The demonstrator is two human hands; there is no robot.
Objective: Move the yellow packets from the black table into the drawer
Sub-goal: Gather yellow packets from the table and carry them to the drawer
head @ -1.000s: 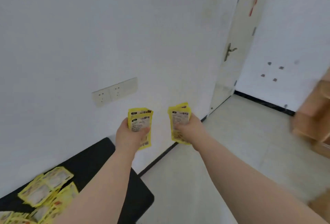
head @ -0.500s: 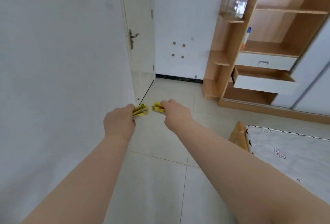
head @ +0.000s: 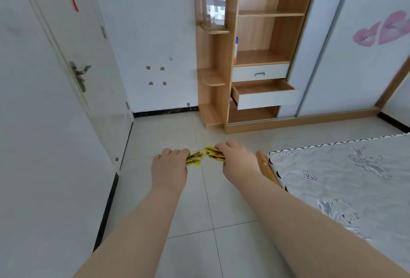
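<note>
My left hand (head: 169, 168) is closed around a small bunch of yellow packets (head: 194, 158), whose ends stick out to the right of my fingers. My right hand (head: 237, 160) grips a second bunch of yellow packets (head: 212, 154) that points left, close to the first. Both hands are stretched out over the tiled floor. Ahead and to the right, an open drawer (head: 265, 96) with a white front stands pulled out of a wooden shelf unit (head: 255, 55). Its inside looks bare. The black table is out of view.
A white door (head: 73, 60) with a metal handle is on the left. A mattress (head: 346, 180) with a wooden frame corner (head: 265, 166) fills the right side. A shut drawer (head: 260, 73) sits above the open one. Tiled floor lies between me and the shelf unit.
The view has swung from the wall and black table to the shelf unit, which has come closer. Both hands lowered from upright to palm-down, still holding the packets.
</note>
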